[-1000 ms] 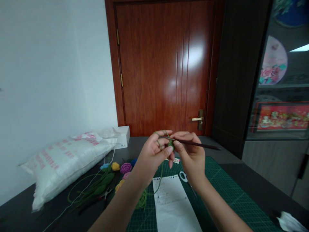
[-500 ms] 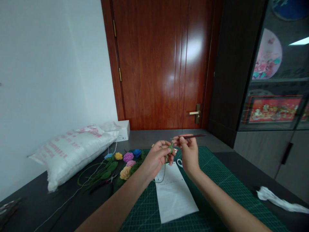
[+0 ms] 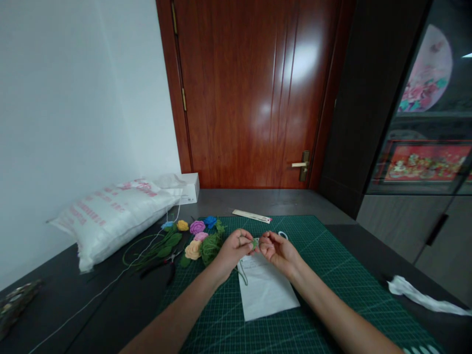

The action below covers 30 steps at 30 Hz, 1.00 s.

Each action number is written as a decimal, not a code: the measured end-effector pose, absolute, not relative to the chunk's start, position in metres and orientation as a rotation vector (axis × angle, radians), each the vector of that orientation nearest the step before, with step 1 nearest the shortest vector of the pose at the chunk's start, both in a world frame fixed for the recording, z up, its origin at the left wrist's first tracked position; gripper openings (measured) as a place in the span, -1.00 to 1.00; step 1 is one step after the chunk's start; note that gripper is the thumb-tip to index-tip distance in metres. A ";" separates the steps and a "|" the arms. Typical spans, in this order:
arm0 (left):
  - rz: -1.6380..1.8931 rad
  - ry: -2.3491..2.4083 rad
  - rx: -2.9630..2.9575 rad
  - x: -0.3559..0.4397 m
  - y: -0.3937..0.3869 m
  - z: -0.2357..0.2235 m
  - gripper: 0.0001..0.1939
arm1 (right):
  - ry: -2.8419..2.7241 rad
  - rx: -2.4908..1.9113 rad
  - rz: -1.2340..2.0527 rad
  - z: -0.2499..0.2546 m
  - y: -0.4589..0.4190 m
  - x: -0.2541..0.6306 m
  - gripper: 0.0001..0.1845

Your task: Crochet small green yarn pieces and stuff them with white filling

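Note:
My left hand [image 3: 236, 251] pinches a small green crochet piece [image 3: 254, 244] between thumb and fingers, above a white sheet of paper [image 3: 267, 292]. A green yarn strand [image 3: 243, 274] hangs in a loop below that hand. My right hand [image 3: 280, 251] is closed, with its fingertips right beside the crochet piece. What those fingers grip, if anything, is too small to make out. No crochet hook shows at this moment. Left of my hands lie a green yarn ball [image 3: 211, 248] and several crochet flowers, among them a purple one [image 3: 197, 227] and a cream one [image 3: 192, 250].
A green cutting mat [image 3: 324, 275] lies under the paper. Behind my hands is a pale ruler-like strip [image 3: 252, 216], with a white ring [image 3: 282, 235] nearer. Pliers [image 3: 162, 263], green stems [image 3: 147, 253] and a stuffed white sack [image 3: 118, 216] are leftward; a white cloth [image 3: 424, 297] lies right.
The dark crochet hook seen in my right hand is out of sight. That hand has come lower, fingers now close to the green piece. The view has shifted, uncovering the pale strip.

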<state>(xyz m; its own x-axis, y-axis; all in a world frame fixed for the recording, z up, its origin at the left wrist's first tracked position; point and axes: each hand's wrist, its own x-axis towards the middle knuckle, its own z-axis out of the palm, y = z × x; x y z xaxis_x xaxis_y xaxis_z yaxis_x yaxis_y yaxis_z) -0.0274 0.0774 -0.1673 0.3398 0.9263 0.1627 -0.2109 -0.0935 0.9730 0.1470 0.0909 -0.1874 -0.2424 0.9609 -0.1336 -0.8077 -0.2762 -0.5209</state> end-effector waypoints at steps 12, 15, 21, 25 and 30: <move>1.112 0.856 1.312 -0.028 0.094 -0.194 -0.72 | -0.261 -0.755 1.903 -0.221 0.102 0.149 -0.81; 1.175 0.902 1.293 -0.029 0.099 -0.200 -0.75 | -0.266 -0.743 1.915 -0.215 0.098 0.146 -0.69; 1.231 0.952 1.245 -0.034 0.108 -0.205 -0.80 | -0.301 -0.741 1.928 -0.207 0.096 0.147 -0.71; 1.263 0.970 1.223 -0.039 0.113 -0.205 -0.84 | -0.356 -0.767 1.915 -0.203 0.097 0.150 -0.71; 1.205 0.933 1.206 -0.040 0.111 -0.199 -0.80 | -0.517 -0.829 1.867 -0.203 0.097 0.150 -0.74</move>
